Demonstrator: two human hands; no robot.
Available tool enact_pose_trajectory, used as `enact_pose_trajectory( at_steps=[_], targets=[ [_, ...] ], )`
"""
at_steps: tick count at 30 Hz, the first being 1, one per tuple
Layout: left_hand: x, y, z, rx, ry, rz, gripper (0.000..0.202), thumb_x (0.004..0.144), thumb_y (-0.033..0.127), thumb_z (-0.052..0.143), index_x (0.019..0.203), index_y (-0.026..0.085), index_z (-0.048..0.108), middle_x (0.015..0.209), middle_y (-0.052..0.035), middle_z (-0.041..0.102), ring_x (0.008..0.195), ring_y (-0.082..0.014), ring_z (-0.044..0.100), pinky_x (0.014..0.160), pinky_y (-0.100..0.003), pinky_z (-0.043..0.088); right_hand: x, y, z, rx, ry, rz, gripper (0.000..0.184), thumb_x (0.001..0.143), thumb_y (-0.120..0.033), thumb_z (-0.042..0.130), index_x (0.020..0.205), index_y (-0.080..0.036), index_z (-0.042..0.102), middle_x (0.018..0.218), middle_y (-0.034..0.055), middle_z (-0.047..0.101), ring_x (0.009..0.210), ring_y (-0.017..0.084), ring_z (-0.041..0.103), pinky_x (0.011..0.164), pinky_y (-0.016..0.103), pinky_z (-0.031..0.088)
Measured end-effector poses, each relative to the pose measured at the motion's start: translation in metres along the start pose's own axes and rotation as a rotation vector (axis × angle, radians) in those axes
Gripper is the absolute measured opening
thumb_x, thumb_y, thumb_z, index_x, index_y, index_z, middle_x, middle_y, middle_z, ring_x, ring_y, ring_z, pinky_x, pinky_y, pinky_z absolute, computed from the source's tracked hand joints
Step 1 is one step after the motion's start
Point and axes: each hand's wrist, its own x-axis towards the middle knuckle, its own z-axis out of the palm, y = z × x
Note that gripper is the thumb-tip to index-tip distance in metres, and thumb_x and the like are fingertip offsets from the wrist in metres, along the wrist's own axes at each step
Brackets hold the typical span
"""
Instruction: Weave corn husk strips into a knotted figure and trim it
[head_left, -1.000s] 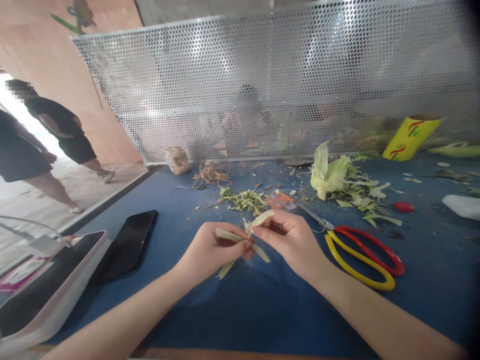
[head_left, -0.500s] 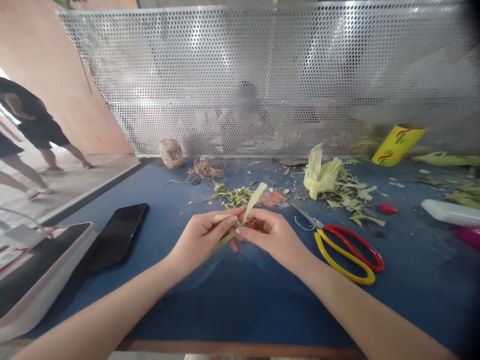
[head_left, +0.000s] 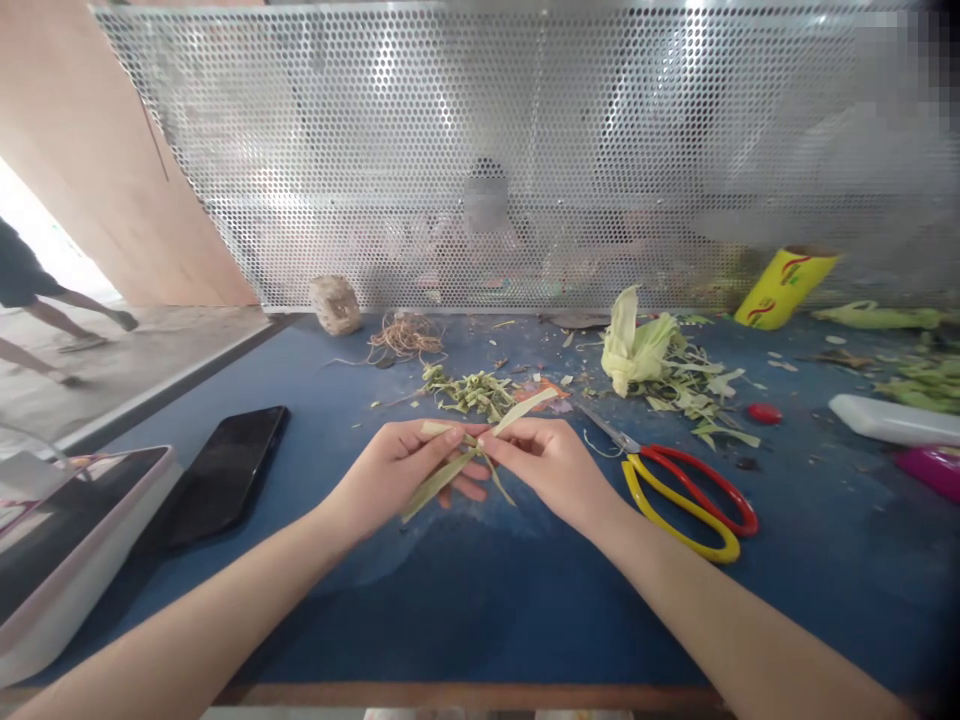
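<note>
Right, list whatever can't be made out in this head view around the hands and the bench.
- How the husk strips cross: covered by the fingertips of the left hand and right hand.
- Behind the perforated screen: only hazy shapes through the holes, part pixelated.
- White bottle and pink item: cut off by the right edge.
- Device at lower left: cut off by the left edge.
- Yellow roll: print too small to read.

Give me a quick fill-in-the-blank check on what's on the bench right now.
1. Both the left hand and the right hand pinch crossed ____ strips.
2. The scissors beside the right hand have one red handle and one ____ handle.
3. The black phone lies on the ____ side of the left hand.
4. The tabletop is ____ in colour.

Missing words: leaf; yellow; left; blue
</note>
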Motion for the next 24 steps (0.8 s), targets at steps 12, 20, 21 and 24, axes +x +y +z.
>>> enact_pose_trajectory(
  at_steps=[12,20,21,24],
  targets=[
    [0.0,0.002,-0.004,-0.243,-0.069,0.044,0.027,0.08,0.03,0.05,0.099,0.012,0.06,0.076,-0.0114,0.069,0.067,-0.0197,0.065,0.053,-0.025,0.046,0.003,0.0,-0.003,0.42,0.014,0.157,0.025,0.074,-0.041,0.056,0.069,-0.017,0.06,0.056,-0.0022,0.046,0.051,0.008,0.041,0.05,0.022,0.035],
    [-0.008,-0.002,-0.004,0.507,0.325,0.633,0.025,0.066,0.021,0.067,0.091,0.021,0.063,0.094,-0.0051,0.063,0.093,-0.0211,0.054,0.087,-0.033,0.04,0.004,0.001,0.003,0.814,-0.121,0.329,0.023,0.064,-0.035,0.068,0.077,-0.019,0.057,0.057,-0.0044,0.049,0.05,0.007,0.044,0.051,0.022,0.039],
    [-0.008,-0.002,-0.004,0.591,0.336,0.641,0.026,0.065,0.022,0.068,0.09,0.022,0.063,0.094,-0.0046,0.064,0.095,-0.0214,0.053,0.089,-0.033,0.038,0.003,0.002,0.005,0.795,-0.128,0.316,0.023,0.065,-0.035,0.068,0.077,-0.019,0.057,0.056,-0.0047,0.048,0.049,0.006,0.043,0.051,0.022,0.039],
    [-0.006,-0.001,-0.003,0.662,0.3,0.562,0.024,0.067,0.026,0.068,0.09,0.022,0.063,0.085,-0.0023,0.066,0.088,-0.0193,0.056,0.084,-0.031,0.041,0.003,0.008,0.007,0.72,-0.117,0.26,0.021,0.067,-0.035,0.066,0.077,-0.017,0.06,0.055,-0.0052,0.047,0.049,0.006,0.042,0.051,0.022,0.037]
  ],
)
